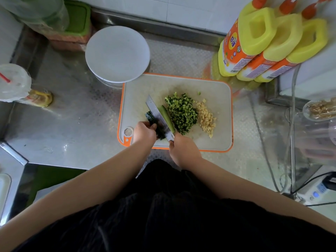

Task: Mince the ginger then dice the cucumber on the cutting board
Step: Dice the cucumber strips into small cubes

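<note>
On the orange-rimmed white cutting board (pixel 216 88) lies a heap of diced cucumber (pixel 181 111), with a smaller heap of minced ginger (pixel 206 118) to its right. My left hand (pixel 144 132) holds a dark green cucumber piece (pixel 151 118) against the board. My right hand (pixel 182 149) grips the handle of a cleaver (pixel 157 110), whose blade stands lengthwise in the cucumber. A long pale cucumber strip (pixel 167 116) lies along the blade's right side.
A white plate (pixel 117 53) rests on a glass container just behind the board's left corner. Three yellow bottles (pixel 261 42) stand at the back right. A plastic cup (pixel 12 82) and a small jar (pixel 41 98) are at the left. Cables and glassware crowd the right.
</note>
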The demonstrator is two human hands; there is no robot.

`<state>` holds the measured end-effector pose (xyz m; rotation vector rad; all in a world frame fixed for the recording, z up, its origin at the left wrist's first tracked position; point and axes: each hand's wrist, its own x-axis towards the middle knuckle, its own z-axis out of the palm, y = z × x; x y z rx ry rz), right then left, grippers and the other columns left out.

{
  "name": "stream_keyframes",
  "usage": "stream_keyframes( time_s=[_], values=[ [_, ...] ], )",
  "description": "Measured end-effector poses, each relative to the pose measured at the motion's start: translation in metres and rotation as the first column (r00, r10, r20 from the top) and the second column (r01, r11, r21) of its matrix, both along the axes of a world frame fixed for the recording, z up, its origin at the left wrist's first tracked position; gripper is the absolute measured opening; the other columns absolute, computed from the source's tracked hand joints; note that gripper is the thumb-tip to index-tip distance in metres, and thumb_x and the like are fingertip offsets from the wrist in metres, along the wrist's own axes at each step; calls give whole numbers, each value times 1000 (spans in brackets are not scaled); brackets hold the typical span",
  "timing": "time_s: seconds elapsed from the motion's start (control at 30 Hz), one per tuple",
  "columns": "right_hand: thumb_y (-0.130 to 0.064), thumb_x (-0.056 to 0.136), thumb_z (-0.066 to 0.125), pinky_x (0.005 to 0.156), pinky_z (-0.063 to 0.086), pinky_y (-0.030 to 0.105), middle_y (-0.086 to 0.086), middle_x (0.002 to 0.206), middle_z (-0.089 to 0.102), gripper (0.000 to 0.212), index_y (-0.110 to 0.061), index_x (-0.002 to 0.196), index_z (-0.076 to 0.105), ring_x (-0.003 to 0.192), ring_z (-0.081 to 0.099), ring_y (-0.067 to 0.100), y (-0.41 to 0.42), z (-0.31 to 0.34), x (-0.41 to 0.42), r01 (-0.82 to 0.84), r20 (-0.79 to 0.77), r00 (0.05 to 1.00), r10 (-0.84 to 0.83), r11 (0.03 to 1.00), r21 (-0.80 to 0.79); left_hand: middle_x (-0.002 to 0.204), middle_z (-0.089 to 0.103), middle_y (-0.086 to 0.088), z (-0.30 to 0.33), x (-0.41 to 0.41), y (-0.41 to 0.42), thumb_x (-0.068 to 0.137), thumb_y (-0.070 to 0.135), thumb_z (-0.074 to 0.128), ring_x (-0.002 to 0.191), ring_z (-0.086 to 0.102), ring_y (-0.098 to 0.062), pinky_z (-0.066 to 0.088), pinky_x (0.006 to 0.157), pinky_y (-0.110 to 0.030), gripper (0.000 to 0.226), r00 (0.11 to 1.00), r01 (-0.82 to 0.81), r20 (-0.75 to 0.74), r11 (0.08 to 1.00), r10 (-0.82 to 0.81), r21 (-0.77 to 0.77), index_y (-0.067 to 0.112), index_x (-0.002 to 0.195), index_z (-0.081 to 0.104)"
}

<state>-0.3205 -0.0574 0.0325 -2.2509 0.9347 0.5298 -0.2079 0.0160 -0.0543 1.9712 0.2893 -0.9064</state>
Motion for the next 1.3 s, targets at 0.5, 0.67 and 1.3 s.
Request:
stream_keyframes(
  time_s=[0.5,0.67,1.3],
  values=[
    [-9,96,45,60,35,29,16,92,64,14,0,105,52,88,63,33,4,-2,8,-45,-34,998,43,998,-50,96,64,-9,-10,0,-2,91,23,62,92,66,-33,57,82,-50,14,1000,-8,26,1000,8,12,19,95,50],
    [-7,94,47,63,39,29,16,96,65,10,-3,100,54,91,62,33,5,-12,16,-35,-63,997,33,999,-23,91,63,-6,-9,0,-1,91,21,63,91,66,-32,57,82,-50,14,1000,-29,9,1000,29,2,22,90,49],
    [-12,97,45,63,39,29,16,102,65,17,-2,108,54,92,63,32,-1,-24,19,-1,-47,999,-1,1000,-25,92,67,-8,-1,0,-1,91,21,59,88,68,-30,57,81,-51,7,1000,4,-2,1000,-4,13,16,95,57]
  ],
)
